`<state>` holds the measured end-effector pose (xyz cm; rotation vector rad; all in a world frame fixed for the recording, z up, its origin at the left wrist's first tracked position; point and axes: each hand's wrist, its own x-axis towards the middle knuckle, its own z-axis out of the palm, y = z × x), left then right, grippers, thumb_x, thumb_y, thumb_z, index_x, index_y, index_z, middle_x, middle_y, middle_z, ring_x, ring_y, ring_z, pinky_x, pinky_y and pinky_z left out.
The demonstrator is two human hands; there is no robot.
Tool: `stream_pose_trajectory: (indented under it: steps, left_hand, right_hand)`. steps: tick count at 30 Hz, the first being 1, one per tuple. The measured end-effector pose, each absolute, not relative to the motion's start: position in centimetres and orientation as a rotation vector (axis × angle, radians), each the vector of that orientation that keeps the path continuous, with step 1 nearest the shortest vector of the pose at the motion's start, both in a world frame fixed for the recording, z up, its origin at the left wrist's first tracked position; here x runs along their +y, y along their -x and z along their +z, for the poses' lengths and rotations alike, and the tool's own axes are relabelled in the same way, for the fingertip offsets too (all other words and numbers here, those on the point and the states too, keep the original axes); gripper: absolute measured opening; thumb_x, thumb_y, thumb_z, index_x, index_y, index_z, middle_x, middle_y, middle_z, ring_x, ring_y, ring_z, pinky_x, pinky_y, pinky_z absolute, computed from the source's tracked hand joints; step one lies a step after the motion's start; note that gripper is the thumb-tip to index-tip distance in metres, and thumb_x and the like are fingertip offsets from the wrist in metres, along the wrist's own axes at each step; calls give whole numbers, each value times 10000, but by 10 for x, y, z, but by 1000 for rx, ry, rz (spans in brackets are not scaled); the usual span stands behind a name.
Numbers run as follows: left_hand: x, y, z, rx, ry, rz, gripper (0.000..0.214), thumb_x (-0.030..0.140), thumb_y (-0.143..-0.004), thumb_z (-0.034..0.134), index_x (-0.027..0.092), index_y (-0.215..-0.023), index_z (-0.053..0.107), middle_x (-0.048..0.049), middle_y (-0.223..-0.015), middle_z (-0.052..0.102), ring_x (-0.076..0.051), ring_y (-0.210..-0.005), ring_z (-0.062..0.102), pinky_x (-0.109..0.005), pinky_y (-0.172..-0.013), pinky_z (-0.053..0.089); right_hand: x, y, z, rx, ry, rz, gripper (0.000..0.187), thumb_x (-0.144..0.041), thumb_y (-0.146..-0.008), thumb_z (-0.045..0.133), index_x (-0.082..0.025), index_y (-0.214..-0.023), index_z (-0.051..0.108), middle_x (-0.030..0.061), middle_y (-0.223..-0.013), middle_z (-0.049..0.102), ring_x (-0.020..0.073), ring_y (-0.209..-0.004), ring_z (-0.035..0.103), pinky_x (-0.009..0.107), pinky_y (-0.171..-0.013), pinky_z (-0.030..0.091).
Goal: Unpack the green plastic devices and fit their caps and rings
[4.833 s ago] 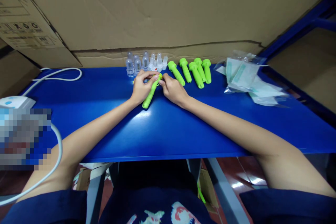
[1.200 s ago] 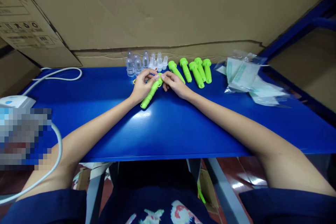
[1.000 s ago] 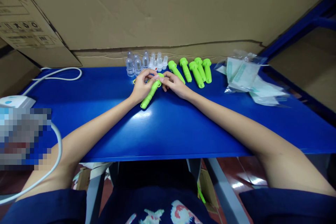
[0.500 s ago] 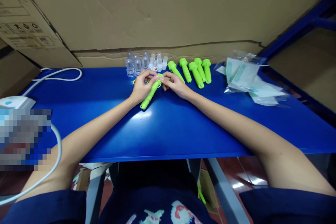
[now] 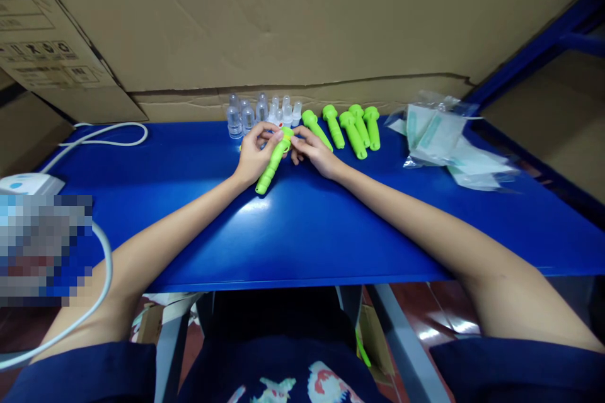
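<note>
Our left hand (image 5: 255, 151): grasping the ribbed green handle (image 5: 271, 173) by its far end.
Our right hand (image 5: 317, 151): fingertips at that same end; we cannot tell whether they grip.
Handle's place: mid-table (image 5: 302, 233), slanting near-left.
Clear domed pieces (image 5: 247, 118): upright, beyond our left hand.
Other green handles (image 5: 354, 133): five, far right of our hands.

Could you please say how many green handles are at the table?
6: one handle in the left hand, one handle beyond the right hand, then another handle, then three handles, going rightward.
</note>
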<state>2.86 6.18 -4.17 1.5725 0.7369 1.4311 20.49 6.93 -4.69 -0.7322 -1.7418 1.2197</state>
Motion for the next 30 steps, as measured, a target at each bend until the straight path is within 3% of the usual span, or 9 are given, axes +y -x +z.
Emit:
stream_pose_trajectory:
  steps: [11,16,20,24,27,30]
  left_hand:
    - [67,-26,-47,775,-1603,1440,533,696,-754,736,215,-931,591,2,-746,670,-123,-609,667,-252,-571,543]
    - [69,-28,-47,845,-1695,1614,535,710,-772,708,206,-906,593,-25,-882,663,-135,-822,666,-275,-789,559]
    - [60,-27,-41,922,-1779,1682,502,698,-917,520,204,-911,611,-51,-929,645,-171,-906,646,-333,-878,538]
    - [47,-26,-34,908,-1953,1720,569,647,-1010,316,201,-951,664,-91,-1018,644,-207,-1004,625,-366,-898,526]
    - [42,-25,-31,862,-2142,1672,569,623,-1021,294,208,-976,681,-94,-1027,655,-218,-1026,625,-391,-930,513]
    - [44,-26,-31,863,-2208,1667,476,584,-1018,374,214,-973,669,-89,-1019,670,-213,-1027,632,-385,-949,500]
  right_hand:
    - [67,-208,-41,-1764,763,1271,534,-670,-812,690,-218,-978,458,-32,-756,660,99,-569,566,242,-540,380]
    - [58,-194,-45,-1653,832,1179,559,-721,-853,604,-217,-1038,447,-26,-756,640,99,-532,556,253,-510,402]
    - [46,-181,-49,-1607,774,1142,672,-737,-810,654,-243,-1170,377,-53,-781,608,93,-543,531,245,-521,442]
    - [38,-177,-48,-1627,752,1147,721,-689,-772,731,-254,-1213,360,-12,-933,635,96,-624,557,248,-558,476]
    - [37,-178,-46,-1618,798,1160,694,-674,-747,759,-255,-1166,398,-10,-893,619,123,-661,594,256,-543,481]
    - [36,-179,-44,-1595,826,1178,688,-671,-728,775,-254,-1134,408,-45,-759,574,127,-590,584,261,-507,480]
